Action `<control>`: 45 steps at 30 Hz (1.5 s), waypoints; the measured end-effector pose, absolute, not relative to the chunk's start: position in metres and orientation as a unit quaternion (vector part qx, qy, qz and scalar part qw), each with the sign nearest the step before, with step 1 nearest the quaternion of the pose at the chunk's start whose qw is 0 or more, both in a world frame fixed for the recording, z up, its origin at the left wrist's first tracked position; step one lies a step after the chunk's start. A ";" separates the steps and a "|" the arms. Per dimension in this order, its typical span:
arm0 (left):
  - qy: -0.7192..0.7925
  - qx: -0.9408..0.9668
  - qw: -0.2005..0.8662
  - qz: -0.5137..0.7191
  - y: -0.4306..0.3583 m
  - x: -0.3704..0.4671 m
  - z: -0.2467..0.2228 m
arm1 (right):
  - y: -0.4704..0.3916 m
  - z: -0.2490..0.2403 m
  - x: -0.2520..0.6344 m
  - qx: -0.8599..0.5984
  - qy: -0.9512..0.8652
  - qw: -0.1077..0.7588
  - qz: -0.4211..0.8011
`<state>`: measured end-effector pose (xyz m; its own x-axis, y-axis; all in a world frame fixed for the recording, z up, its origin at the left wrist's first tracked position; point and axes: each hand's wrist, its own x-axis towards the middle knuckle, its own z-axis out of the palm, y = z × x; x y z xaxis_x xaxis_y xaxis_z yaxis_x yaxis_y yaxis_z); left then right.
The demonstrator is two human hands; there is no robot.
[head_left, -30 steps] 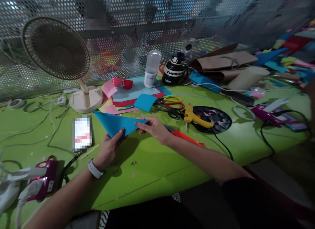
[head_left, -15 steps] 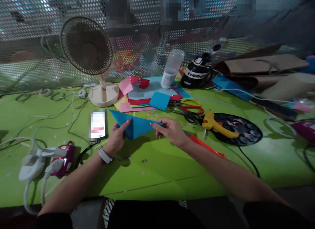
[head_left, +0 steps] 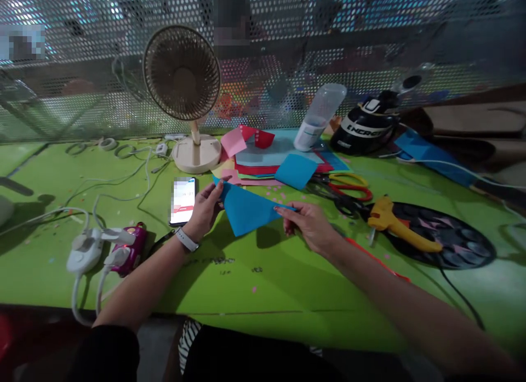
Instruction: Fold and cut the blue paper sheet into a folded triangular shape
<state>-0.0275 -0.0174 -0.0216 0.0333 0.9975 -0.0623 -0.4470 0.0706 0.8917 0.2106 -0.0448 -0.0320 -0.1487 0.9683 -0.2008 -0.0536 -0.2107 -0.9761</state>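
A blue sheet of paper (head_left: 249,209), folded into a triangle, is held in the air above the green table (head_left: 230,294). My left hand (head_left: 206,206) pinches its upper left corner between thumb and fingers. At the right corner, my right hand (head_left: 306,223) grips the tip the same way. The triangle's third corner points down toward me. Just beyond the paper lies a second blue paper piece (head_left: 296,171) on a stack of coloured sheets (head_left: 283,152). A lit phone (head_left: 183,201) rests left of my left hand.
Scissors with red and yellow handles (head_left: 351,186) and a yellow glue gun (head_left: 388,223) on a black palette (head_left: 447,237) lie to the right. A fan (head_left: 197,152), a clear bottle (head_left: 318,119) and a black jug (head_left: 365,124) stand behind. Plugged power strips (head_left: 127,250) sit left.
My view has shifted left, so things appear farther right. My left hand has moved from the paper's lower middle to its upper left corner; the right hand keeps its corner.
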 end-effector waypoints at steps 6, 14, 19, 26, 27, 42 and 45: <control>0.381 0.346 0.611 0.601 -0.013 -0.029 -0.028 | -0.043 -0.033 0.211 -0.497 -0.447 0.428 0.608; 0.400 0.335 0.605 0.602 -0.012 -0.030 -0.026 | -0.040 -0.035 0.211 -0.502 -0.457 0.426 0.598; 0.364 0.336 0.644 0.583 -0.013 -0.028 -0.026 | -0.039 -0.038 0.211 -0.497 -0.446 0.427 0.610; 0.394 0.346 0.619 0.585 -0.012 -0.029 -0.032 | -0.040 -0.039 0.210 -0.492 -0.450 0.423 0.613; 0.395 0.346 0.615 0.587 -0.012 -0.029 -0.032 | -0.041 -0.039 0.210 -0.490 -0.451 0.424 0.614; 0.407 0.303 0.622 0.597 -0.016 -0.024 -0.026 | -0.050 -0.030 0.205 -0.484 -0.529 0.454 0.529; 0.430 0.309 0.611 0.588 -0.017 -0.022 -0.026 | -0.052 -0.032 0.205 -0.478 -0.542 0.457 0.520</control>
